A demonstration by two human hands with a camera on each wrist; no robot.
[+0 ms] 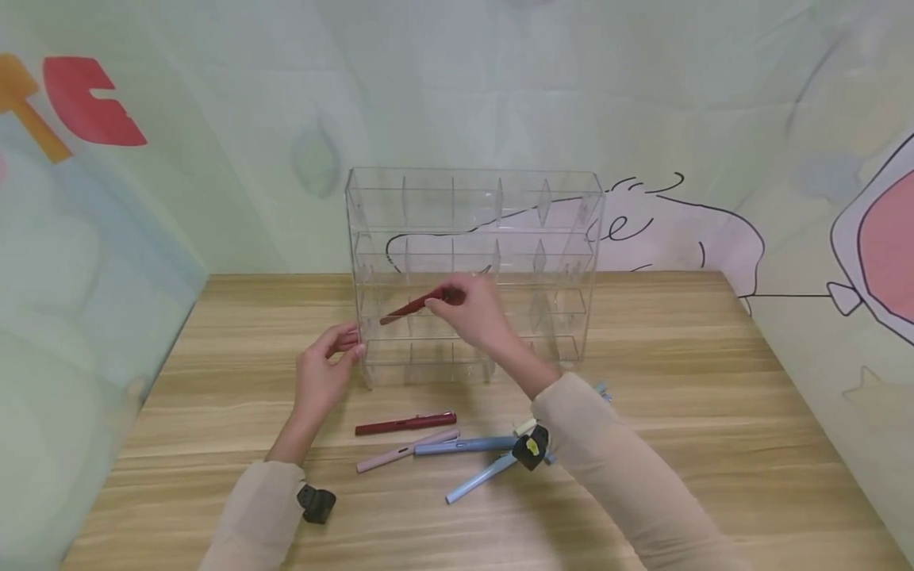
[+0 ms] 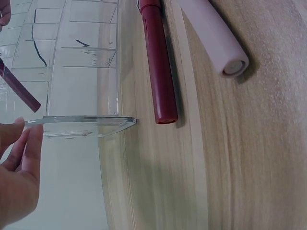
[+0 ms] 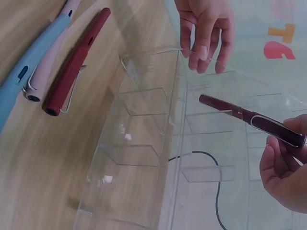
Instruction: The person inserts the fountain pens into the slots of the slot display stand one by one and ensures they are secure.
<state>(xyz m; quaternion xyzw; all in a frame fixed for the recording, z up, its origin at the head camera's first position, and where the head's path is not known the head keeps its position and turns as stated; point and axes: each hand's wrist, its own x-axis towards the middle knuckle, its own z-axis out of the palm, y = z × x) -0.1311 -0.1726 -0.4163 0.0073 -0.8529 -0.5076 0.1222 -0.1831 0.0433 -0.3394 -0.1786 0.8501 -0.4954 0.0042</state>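
The clear acrylic organizer (image 1: 473,274) is hard to read: its shelves and dividers show mostly as glints, and the wall drawing behind shows through it, so which compartment the held dark red pen (image 1: 417,305) points into cannot be told for sure; it seems to be level with the second row from the bottom, toward the left. The right hand (image 1: 474,313) pinches that pen by its back end, fingers curled round it, the pen slanting down to the left with its tip at the organizer's front; in the right wrist view only the fingertips and part of the palm show, the rest is cut off. The left hand (image 1: 323,373) rests with nearly straight fingers on the organizer's lower left edge, holding nothing; the left wrist view catches just a few fingers at the frame's edge against the clear panel. On the wooden table (image 1: 714,412), just in front of the organizer, lies a second dark red pen (image 1: 405,424), and near it a pink pen (image 1: 407,450) and two light blue pens (image 1: 464,446), one of them partly hidden under the right sleeve (image 1: 614,468) and the small black camera mount (image 1: 531,448) on that wrist. What lies beyond the sleeve is hidden.
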